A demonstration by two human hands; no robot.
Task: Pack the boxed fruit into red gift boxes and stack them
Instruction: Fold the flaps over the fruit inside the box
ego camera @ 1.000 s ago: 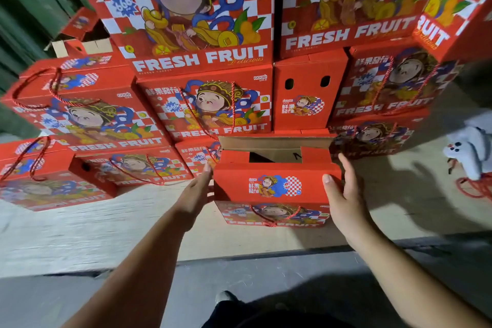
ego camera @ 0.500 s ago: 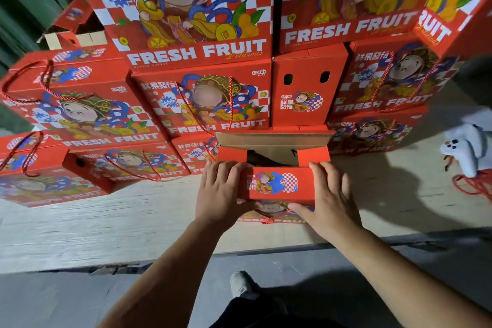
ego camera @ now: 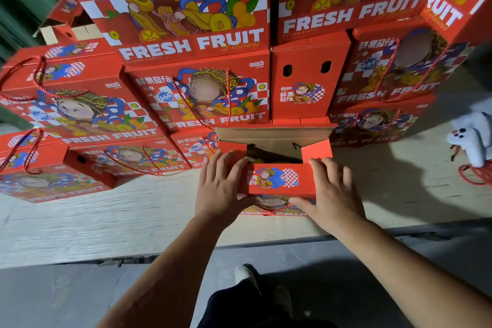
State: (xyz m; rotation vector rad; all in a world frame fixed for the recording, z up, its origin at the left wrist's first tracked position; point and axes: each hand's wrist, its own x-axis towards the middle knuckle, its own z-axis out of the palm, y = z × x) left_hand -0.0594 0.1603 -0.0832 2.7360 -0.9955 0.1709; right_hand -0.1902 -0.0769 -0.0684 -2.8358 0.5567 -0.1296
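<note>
A red gift box (ego camera: 277, 180) stands on a pale wooden platform (ego camera: 106, 224) in front of me, its top partly open with a brown back flap (ego camera: 274, 134) raised. Something yellow shows in the dark gap inside. My left hand (ego camera: 221, 189) lies on the box's left top flap, fingers spread flat, thumb under the front top flap's edge. My right hand (ego camera: 332, 194) lies on the right side the same way, thumb along the front edge. Both press the flaps down. A red cord handle (ego camera: 274, 209) hangs on the box's front.
Stacked red "FRESH FRUIT" gift boxes (ego camera: 202, 93) rise in a wall behind and to the left (ego camera: 74, 114). A white plush toy (ego camera: 471, 141) with red cord lies at the right. Grey floor (ego camera: 66, 295) and my shoe (ego camera: 243, 273) are below the platform edge.
Both hands came in from the box's sides onto its top and folded the side flaps and front flap down. In the last half second they barely moved.
</note>
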